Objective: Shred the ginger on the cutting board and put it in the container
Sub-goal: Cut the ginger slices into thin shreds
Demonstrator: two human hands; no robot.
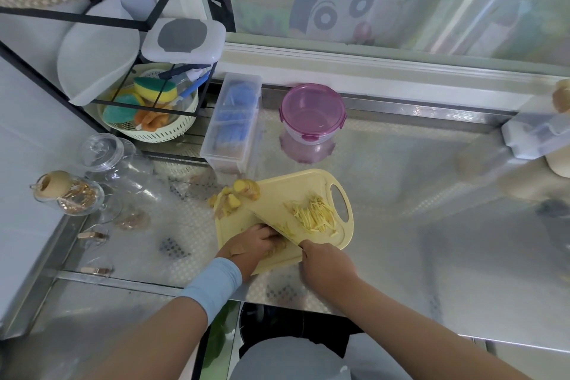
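A pale yellow cutting board (277, 194) lies on the steel counter. A pile of shredded ginger (314, 214) sits near its handle hole. Ginger slices and chunks (236, 197) lie at the board's far left corner. My left hand (251, 245) holds down a few ginger slices (279, 248) with curled fingers on the near part of the board. My right hand (327, 264) grips the handle of a knife (273, 225), whose blade lies across the board against my left fingers. A round pink lidded container (312, 112) stands behind the board.
A clear box with blue contents (231, 120) stands left of the pink container. A black wire rack holds a basket of sponges (151, 108). Glass jars (101, 163) stand at the left. A white box (536, 139) sits at the right edge.
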